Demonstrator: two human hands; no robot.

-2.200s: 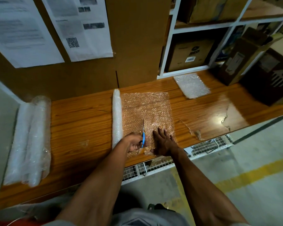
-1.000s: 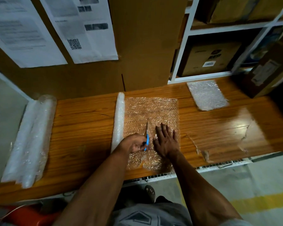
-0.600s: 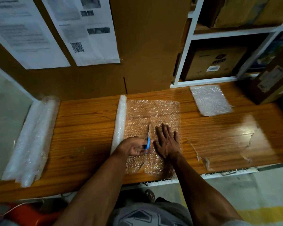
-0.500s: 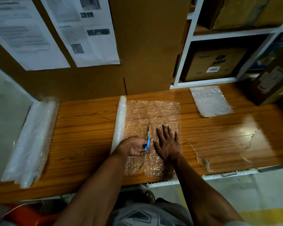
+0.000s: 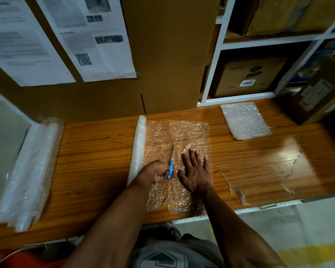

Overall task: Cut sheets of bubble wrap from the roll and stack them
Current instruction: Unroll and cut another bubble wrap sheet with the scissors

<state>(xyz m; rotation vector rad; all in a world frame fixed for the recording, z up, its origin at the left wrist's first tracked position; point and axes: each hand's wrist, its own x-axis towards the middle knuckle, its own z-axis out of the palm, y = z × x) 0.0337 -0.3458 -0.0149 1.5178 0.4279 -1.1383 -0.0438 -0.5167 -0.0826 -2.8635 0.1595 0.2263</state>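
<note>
A thin bubble wrap roll (image 5: 137, 146) lies across the wooden table (image 5: 93, 151), with a sheet (image 5: 182, 132) unrolled from it to the right. My left hand (image 5: 157, 172) grips blue-handled scissors (image 5: 171, 165), whose blades point away from me into the sheet. A cut runs from the near edge up to the scissors. To the right of the cut, my right hand (image 5: 196, 171) presses flat on the sheet, fingers spread. A stack of cut sheets (image 5: 244, 120) lies at the back right.
A larger clear plastic roll (image 5: 27, 171) lies at the table's left end. Cardboard with taped papers (image 5: 81, 35) stands behind. White shelving (image 5: 213, 70) holds boxes at the back right, and a brown box (image 5: 313, 95) stands on the table. Torn tape strips (image 5: 236, 190) stick to the tabletop.
The scissors have worked farther from the near edge into the sheet, lengthening the cut. My right hand slid forward alongside them. The camera view shifted a little.
</note>
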